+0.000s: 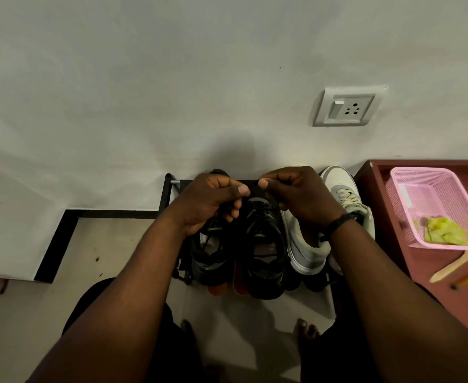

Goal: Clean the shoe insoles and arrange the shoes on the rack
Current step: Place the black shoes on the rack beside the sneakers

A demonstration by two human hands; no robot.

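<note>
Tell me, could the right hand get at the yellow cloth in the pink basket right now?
Probably not at once. The right hand and left hand both pinch a black item over the shoes. The yellow cloth lies uncovered in the open-topped pink basket, so the path looks free once it lets go.

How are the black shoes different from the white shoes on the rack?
The black shoes are dark with black laces; the white shoes are pale with grey patches and light laces. The black shoes sit left of the white shoes. The left hand and right hand pinch something dark above the black shoes, while the right wrist only crosses over the white shoes. Both pairs are lace-ups on the same rack.
</note>
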